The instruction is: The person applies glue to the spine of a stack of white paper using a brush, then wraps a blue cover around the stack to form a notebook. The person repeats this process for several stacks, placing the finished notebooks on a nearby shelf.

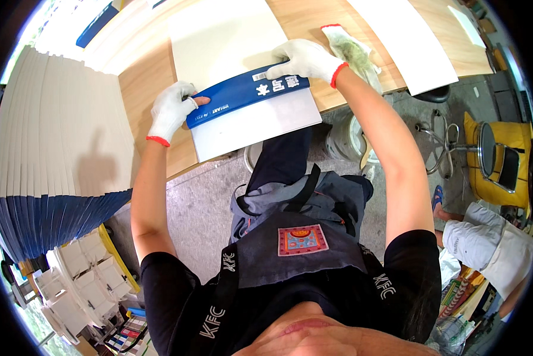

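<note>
A blue printed cover strip [231,99] lies across a white sketch pad [260,130], whose near part reaches past the table edge. My left hand [173,111], in a white glove with a red cuff, is closed at the strip's left end; a bare fingertip presses on the blue. At the other end, my right hand [308,59], gloved the same way, rests on the strip with its fingers stretched and apart. A large cream sheet [228,35] extends beyond the strip on the wooden table [151,59]. The undersides of both hands are hidden.
Left of me stands a tall stack of cream boards [59,124] with blue ends. A soiled glove [354,50] and a long white sheet [406,35] lie to the right. Below the table are a bucket [343,141] and a stool [486,151]. Another person's leg [450,216] shows at right.
</note>
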Demonstrator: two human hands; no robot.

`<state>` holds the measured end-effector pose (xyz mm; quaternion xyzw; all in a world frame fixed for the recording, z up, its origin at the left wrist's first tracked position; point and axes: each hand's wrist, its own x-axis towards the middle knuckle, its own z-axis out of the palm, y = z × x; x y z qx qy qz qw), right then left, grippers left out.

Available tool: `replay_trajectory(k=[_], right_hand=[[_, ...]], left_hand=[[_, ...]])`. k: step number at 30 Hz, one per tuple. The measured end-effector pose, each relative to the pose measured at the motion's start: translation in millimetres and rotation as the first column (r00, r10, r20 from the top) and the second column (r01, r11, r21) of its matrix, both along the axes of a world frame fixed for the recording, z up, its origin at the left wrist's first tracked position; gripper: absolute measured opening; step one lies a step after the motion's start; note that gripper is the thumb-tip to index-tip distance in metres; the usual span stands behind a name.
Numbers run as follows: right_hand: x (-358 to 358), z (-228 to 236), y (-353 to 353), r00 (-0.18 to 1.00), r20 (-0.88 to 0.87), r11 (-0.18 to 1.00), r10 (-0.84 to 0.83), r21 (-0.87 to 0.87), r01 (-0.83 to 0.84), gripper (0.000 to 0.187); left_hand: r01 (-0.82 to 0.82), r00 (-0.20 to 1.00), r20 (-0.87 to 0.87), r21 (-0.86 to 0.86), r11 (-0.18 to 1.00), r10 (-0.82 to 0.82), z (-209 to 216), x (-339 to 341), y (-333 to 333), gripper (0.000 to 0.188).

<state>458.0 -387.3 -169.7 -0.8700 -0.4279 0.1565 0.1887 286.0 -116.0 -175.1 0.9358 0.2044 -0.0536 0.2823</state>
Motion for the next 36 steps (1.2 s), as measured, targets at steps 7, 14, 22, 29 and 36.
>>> replay_trajectory(k=[7,14,22,29,36], right_hand=[[-8.2,-15.3,-1.4,0.996,0.014,0.994,-0.094,0.058,0.093,0.055],[-7.3,-32.7,-2.5,0.994,0.072,0.989,-0.081,0.133,0.071,0.054],[-9.4,-37.6,-4.6,0.996,0.025,0.974,-0.083,0.213,0.076,0.046],[-13.5,-27.2,-18.2,0.991,0.081,0.95,-0.107,0.302,0.077,0.033],[37.8,-55.0,-119.1,0.585,0.668,0.806,-0.46,0.038,0.591,0.029]], left_hand=[[0.004,0.999,-0.053,0.047,0.999,-0.001,5.5,1.7,-5.4,0.035],[0.212,0.97,-0.159,0.192,0.958,-0.183,15.8,15.2,-1.2,0.048],[0.865,0.49,-0.598,0.245,0.437,-0.635,58.3,80.5,-40.0,0.106],[0.934,0.295,-0.635,0.032,0.356,-0.714,66.9,106.2,-82.0,0.072],[0.965,0.25,-0.686,0.118,0.235,-0.683,68.9,103.4,-88.6,0.096]])
